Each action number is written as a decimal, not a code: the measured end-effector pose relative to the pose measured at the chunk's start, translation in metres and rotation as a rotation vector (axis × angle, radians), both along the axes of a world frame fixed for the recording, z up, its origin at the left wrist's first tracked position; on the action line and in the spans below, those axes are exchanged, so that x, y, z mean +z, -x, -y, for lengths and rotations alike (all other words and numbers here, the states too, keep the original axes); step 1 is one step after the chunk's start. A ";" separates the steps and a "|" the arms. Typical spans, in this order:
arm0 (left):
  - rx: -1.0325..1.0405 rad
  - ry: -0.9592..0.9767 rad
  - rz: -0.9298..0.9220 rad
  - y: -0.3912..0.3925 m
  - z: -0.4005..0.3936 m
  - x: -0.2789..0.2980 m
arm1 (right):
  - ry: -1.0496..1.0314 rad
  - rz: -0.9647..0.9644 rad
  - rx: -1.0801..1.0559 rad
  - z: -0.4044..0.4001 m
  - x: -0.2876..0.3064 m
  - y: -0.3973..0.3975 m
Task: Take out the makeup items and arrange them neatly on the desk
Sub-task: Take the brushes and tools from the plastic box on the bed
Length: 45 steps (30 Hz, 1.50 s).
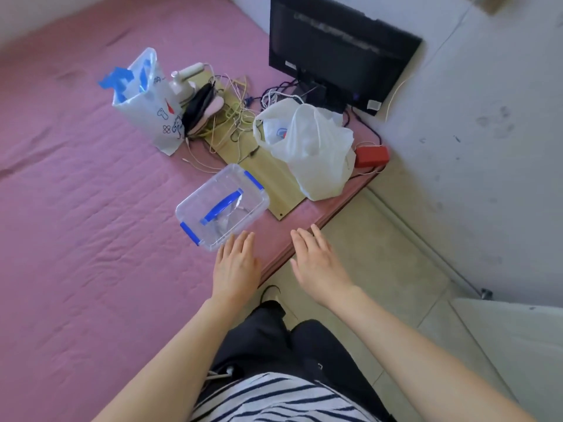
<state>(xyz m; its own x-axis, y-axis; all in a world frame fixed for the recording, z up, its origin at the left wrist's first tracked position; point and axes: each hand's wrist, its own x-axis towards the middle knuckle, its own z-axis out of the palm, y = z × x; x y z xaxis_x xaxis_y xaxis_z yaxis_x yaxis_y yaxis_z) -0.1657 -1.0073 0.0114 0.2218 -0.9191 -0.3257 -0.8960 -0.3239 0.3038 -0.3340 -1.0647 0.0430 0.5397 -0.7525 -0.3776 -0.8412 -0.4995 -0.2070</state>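
Down on the pink quilted bed cover (pixel 76 208), near its corner: clear plastic storage box with blue side clips and a blue handle on its lid (pixel 222 207), lid on, contents blurred behind the plastic. Just short of the box's near edge, left hand (pixel 236 266), palm down, fingers straight and slightly spread, holding nothing, fingertips (pixel 243 239) almost at the box but apart from it as far as can be told. Right beside it, right hand (pixel 316 263), also flat and relaxed, fingers extended, empty, hovering over the bed's edge.

Behind the box, flat pale wooden board (pixel 274 184) lying on the cover, with a crumpled white plastic bag (pixel 310 147) sitting on it. Further back, tangle of thin pale and dark cables (pixel 234 117) spread over the board. Left of the tangle, upright translucent bag with printed doodles and blue material inside (pixel 146 95); beside it a small white appliance (pixel 182 80), too blurred to name, and dark and pink flat soft pieces (pixel 204 108). At the far corner, black flat monitor (pixel 341 47) leaning by the wall. Small red box (pixel 371 156) right of the white bag.
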 end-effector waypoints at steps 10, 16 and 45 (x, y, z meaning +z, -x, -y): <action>0.336 -0.001 -0.059 -0.027 0.060 -0.013 | -0.065 -0.031 0.227 0.116 -0.024 -0.042; 0.623 -0.009 -0.067 -0.040 0.083 -0.031 | -0.155 -0.012 0.358 0.174 -0.050 -0.082; 1.653 0.385 -0.245 -0.120 0.086 -0.278 | -0.341 0.194 0.054 0.262 -0.287 -0.165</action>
